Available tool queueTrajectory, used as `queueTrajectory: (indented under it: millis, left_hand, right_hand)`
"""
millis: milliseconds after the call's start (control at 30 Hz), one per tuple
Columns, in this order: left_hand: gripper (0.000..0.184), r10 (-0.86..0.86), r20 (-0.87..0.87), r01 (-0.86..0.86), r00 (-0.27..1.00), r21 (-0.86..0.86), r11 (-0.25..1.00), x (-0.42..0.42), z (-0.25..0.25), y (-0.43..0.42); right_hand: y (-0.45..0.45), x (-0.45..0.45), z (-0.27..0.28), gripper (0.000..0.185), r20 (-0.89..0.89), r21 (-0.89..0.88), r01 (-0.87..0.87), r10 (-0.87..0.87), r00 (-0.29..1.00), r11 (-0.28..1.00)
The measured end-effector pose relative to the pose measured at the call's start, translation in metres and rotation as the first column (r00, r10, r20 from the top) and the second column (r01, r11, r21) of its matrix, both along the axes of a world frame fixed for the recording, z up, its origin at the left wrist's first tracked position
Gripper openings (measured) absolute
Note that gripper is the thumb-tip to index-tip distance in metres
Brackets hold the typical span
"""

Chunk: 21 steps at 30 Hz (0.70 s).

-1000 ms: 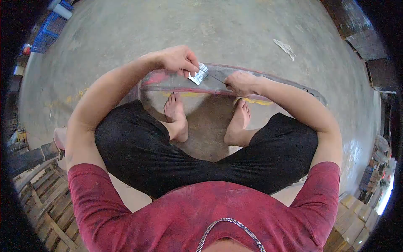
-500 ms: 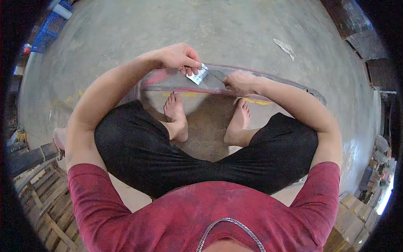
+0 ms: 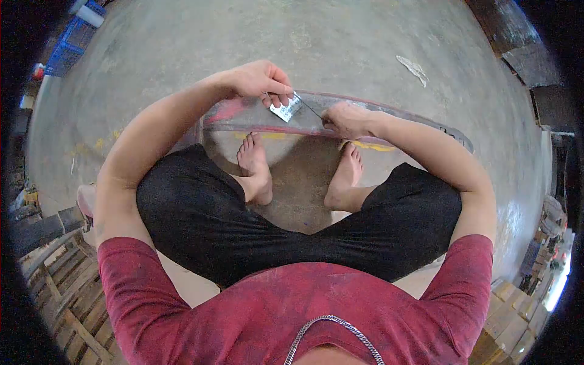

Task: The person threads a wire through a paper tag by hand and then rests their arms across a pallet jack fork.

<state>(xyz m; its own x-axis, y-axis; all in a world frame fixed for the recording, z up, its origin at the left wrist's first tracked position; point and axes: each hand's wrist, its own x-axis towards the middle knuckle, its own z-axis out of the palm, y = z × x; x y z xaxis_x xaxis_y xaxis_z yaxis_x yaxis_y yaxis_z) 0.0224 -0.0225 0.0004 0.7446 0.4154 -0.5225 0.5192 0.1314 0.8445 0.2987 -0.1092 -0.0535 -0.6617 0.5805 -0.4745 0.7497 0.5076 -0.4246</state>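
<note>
A small white tag with dark print point(image 3: 286, 108) is pinched in my left hand point(image 3: 266, 82), whose fingers cover its upper left corner. My right hand point(image 3: 348, 120) is closed on a thin dark string or wire point(image 3: 312, 111), which runs left to the tag. Both hands are over a long grey panel with reddish edges point(image 3: 243, 117), lying across the floor in front of my bare feet.
A crumpled white scrap point(image 3: 413, 69) lies on the floor beyond the panel at the right. Blue crates point(image 3: 66, 50) stand at the far left, wooden pallets point(image 3: 79, 292) at the lower left, and cardboard boxes point(image 3: 510, 316) at the lower right.
My left hand has shifted slightly up and right, with its fingers lower over the tag. My right hand has edged a little to the left.
</note>
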Motion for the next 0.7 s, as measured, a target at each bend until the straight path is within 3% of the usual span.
queueTrajectory:
  millis: [33,700]
  left_hand:
    - [0.022,0.017,0.006,-0.017,1.000,-0.023,1.000,0.000,0.001,0.000]
    - [0.028,0.126,0.111,-0.102,0.986,-0.198,0.975,-0.002,0.000,0.002]
  right_hand:
    - [0.000,0.000,-0.001,0.017,-0.064,-0.008,0.007,-0.008,0.998,1.000]
    - [-0.004,-0.011,0.007,0.017,-0.075,-0.073,0.107,-0.113,0.991,0.992]
